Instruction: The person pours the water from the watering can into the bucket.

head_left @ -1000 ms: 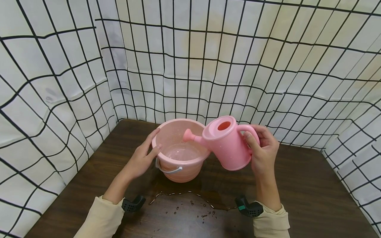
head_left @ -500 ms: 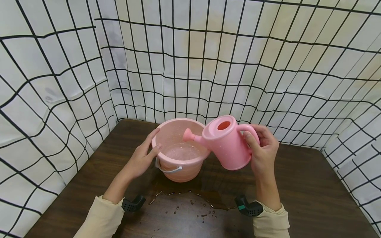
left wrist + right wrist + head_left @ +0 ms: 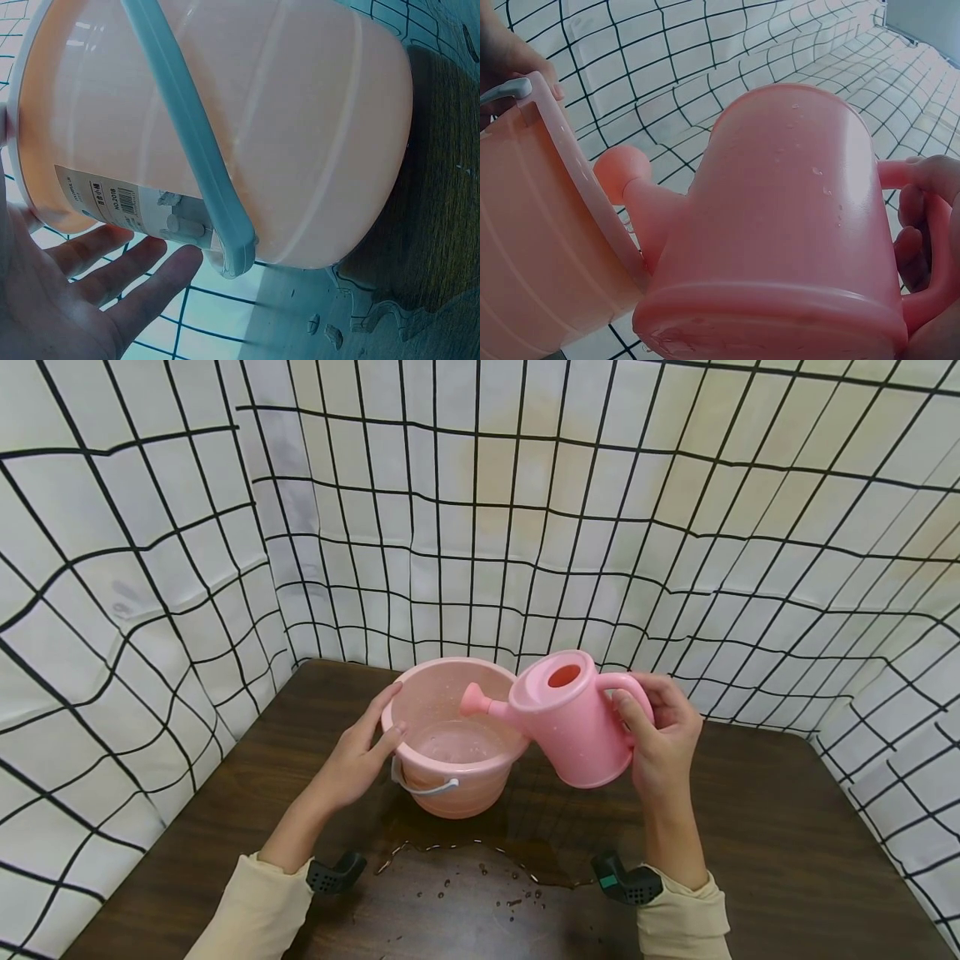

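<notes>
Pink can [image 3: 572, 722], handle grasped in right hand [image 3: 660, 743] fingers, tilted so its spout [image 3: 476, 700] overhangs the bucket [image 3: 450, 743] on the wet surface [image 3: 750, 835]; left hand [image 3: 352, 760], fingers relaxed, rests against the rim, apparently steadying it.

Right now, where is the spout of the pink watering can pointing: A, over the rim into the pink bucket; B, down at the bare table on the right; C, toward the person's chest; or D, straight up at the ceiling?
A: the right hand tilts the watering can so its spout reaches over the bucket rim.
</notes>
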Available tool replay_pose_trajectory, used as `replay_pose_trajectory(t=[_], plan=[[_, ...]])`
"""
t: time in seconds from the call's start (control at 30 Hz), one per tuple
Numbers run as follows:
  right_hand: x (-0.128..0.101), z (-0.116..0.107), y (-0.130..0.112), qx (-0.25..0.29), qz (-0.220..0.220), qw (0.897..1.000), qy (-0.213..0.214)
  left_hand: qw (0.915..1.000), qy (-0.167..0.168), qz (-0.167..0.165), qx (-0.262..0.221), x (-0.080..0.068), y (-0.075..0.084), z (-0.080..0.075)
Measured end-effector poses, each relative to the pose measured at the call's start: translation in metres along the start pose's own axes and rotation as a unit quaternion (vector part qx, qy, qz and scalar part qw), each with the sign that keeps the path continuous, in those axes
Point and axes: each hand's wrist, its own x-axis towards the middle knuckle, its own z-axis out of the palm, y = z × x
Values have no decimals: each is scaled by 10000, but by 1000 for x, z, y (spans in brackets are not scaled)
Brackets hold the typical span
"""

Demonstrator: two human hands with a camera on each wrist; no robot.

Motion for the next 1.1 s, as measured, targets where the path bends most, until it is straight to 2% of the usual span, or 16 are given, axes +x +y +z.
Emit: replay_pose_trajectory(t=[1.1], plan=[[0, 0, 2, -44, -48, 10000, 62, 10000, 12, 21, 75, -1, 0, 0]])
